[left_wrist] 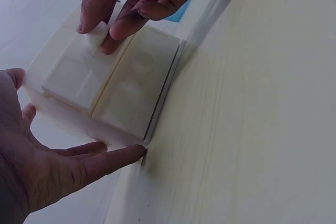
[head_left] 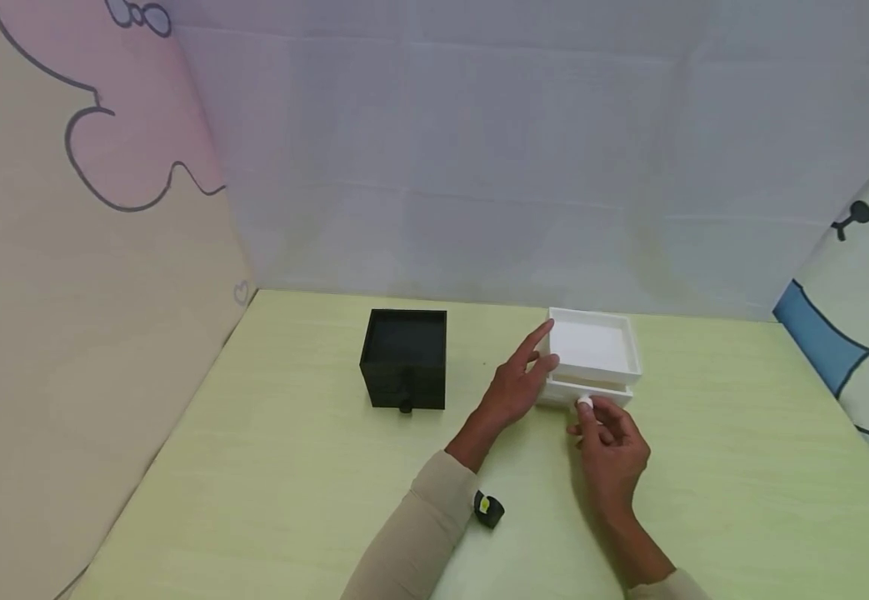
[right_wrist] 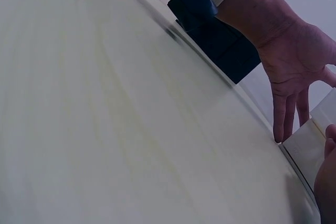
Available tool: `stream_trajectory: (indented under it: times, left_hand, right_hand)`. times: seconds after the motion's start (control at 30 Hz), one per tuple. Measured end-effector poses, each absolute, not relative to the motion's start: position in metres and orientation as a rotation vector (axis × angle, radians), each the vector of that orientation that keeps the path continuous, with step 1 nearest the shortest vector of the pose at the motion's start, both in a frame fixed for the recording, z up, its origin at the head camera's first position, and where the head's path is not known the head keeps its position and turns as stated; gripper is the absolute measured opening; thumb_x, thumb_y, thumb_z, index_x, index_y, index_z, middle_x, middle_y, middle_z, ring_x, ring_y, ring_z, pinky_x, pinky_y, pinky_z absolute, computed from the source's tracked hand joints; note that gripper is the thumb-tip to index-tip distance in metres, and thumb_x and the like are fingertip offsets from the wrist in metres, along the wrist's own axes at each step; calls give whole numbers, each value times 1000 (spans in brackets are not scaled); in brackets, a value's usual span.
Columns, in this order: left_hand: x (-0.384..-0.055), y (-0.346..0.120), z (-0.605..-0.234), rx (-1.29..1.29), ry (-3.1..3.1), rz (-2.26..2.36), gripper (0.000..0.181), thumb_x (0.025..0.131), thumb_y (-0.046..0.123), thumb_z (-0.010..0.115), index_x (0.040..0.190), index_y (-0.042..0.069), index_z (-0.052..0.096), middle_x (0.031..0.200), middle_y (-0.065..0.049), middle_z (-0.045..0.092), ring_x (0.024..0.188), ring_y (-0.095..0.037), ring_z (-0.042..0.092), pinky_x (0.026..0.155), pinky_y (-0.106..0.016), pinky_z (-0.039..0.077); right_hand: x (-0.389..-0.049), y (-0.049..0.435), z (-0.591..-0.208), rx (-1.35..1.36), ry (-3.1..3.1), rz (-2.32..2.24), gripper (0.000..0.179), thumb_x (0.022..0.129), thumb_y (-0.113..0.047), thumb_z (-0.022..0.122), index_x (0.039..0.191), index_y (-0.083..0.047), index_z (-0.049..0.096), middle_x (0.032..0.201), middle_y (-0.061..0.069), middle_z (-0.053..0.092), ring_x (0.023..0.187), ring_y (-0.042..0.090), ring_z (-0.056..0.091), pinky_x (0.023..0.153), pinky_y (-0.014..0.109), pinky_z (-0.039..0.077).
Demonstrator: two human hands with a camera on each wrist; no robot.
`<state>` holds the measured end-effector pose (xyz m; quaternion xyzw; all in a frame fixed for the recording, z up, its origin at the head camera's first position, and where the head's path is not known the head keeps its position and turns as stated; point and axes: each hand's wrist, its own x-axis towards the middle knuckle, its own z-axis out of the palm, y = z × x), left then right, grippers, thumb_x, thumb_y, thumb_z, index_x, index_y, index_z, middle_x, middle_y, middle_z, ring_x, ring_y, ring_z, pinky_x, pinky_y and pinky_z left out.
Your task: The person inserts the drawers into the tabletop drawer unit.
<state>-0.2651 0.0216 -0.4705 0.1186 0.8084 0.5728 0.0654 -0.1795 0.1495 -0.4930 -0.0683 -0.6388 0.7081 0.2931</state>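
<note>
A small white drawer box (head_left: 597,343) with a raised rim around its top stands at the back right of the table. My right hand (head_left: 614,454) pinches a round white knob (head_left: 585,402) between thumb and fingers. That knob is on the upper drawer (left_wrist: 79,72), which juts out a little, leaving a gap under the top's front edge. Below it, the lower drawer (left_wrist: 137,90) sits flush. My left hand (head_left: 515,387) rests against the box's left side, fingers spread and mostly straight, one fingertip low by the base in the left wrist view.
A black box (head_left: 409,379) with a front knob (head_left: 405,407) stands left of the white one. A dark strapped device (head_left: 488,510) is at the left wrist. A pale wall (head_left: 441,167) rises behind the yellow-green table (head_left: 277,467), with printed side panels.
</note>
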Motion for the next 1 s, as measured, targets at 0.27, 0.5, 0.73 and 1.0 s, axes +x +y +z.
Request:
stream_trajectory:
  times: [0.27,0.5,0.73,1.0]
  left_hand:
    - [-265,18,-469,337,2448,1736,50,99,58,41,146,63,27,151,6,46,133,-18,49,99,-53,43]
    - [-265,16,-469,291,2450,1754,50,98,57,43,146,62,30,147,3,51,131,-18,51,98,-52,44]
    - [-265,19,-470,311,2448,1726,51,98,59,41,148,60,29,151,4,47,132,-20,50,99,-53,43]
    - [-265,22,-472,330,2441,1726,50,99,59,41,147,61,28,152,4,45,133,-19,49,99,-53,43]
  right_hand:
    - [-185,152,-506,-176,-1710,1941,27,92,-3,70,116,8,67,93,13,71,60,14,71,50,21,52]
    - [-185,149,-505,-149,-1706,1985,30,92,-2,69,119,10,65,97,15,70,61,14,71,51,23,53]
    - [-182,151,-505,-187,-1734,1957,30,92,-3,70,121,5,67,97,21,69,61,15,71,52,23,54]
    - [-181,155,-507,-144,-1733,1958,35,92,2,68,126,6,64,100,19,69,63,14,72,53,23,54]
